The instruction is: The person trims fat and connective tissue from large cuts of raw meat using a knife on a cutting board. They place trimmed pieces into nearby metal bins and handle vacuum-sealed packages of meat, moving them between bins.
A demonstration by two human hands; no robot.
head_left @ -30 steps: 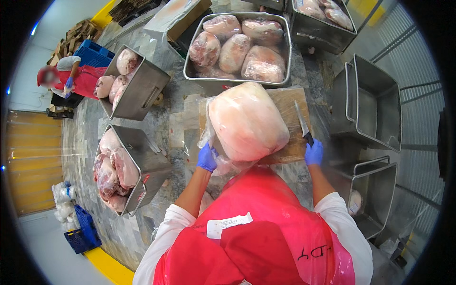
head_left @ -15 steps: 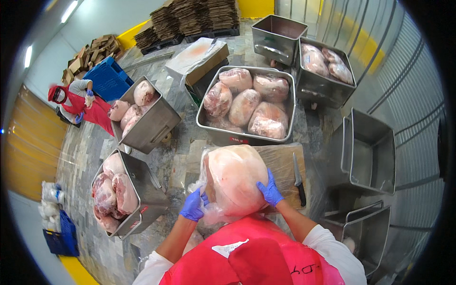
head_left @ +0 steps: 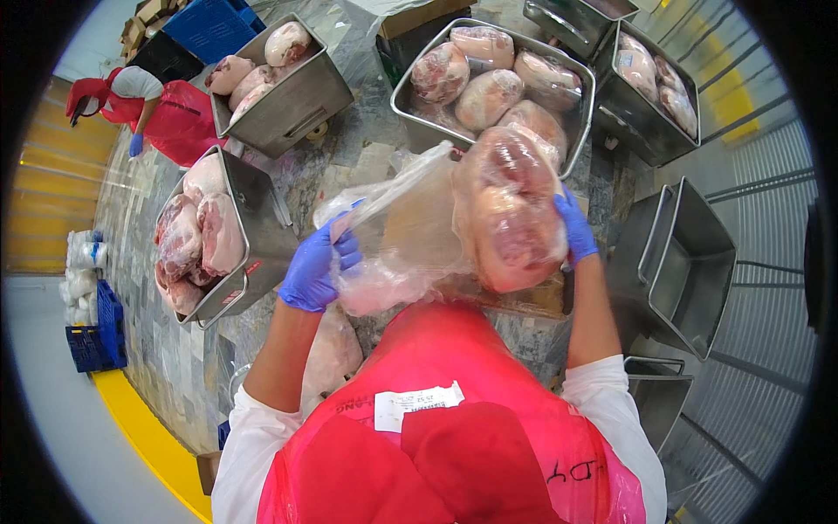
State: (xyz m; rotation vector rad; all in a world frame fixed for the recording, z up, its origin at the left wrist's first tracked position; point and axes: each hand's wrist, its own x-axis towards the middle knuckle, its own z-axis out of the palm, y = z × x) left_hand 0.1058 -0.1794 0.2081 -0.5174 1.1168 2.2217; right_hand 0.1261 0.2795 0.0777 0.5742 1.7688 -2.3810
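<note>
A large piece of raw meat (head_left: 511, 214) is held up over the brown cutting board (head_left: 546, 299), its red cut side toward me. My right hand (head_left: 574, 229) grips its right side, with the fingers partly hidden behind it. Clear plastic wrap (head_left: 410, 223) stretches leftward from the meat. In my left hand (head_left: 321, 269), the closed fingers clutch the gathered end of this wrap. Just beyond the meat stands a metal tub (head_left: 406, 113) of wrapped meat pieces. Below my left forearm, another pale piece of meat (head_left: 333, 354) shows partly.
Metal tubs of meat stand at left (head_left: 253, 229), far left (head_left: 305, 105) and far right (head_left: 650, 131). An empty metal tub (head_left: 698, 271) is at right, another partly visible below it. A co-worker in a red apron (head_left: 179, 127) bends by the far-left tub. Blue crates (head_left: 100, 327) sit at the left edge.
The meat has been raised off the board and turned to show its red side. My left hand has drawn the wrap out leftward. The view has shifted downward, and the co-worker has bent over.
</note>
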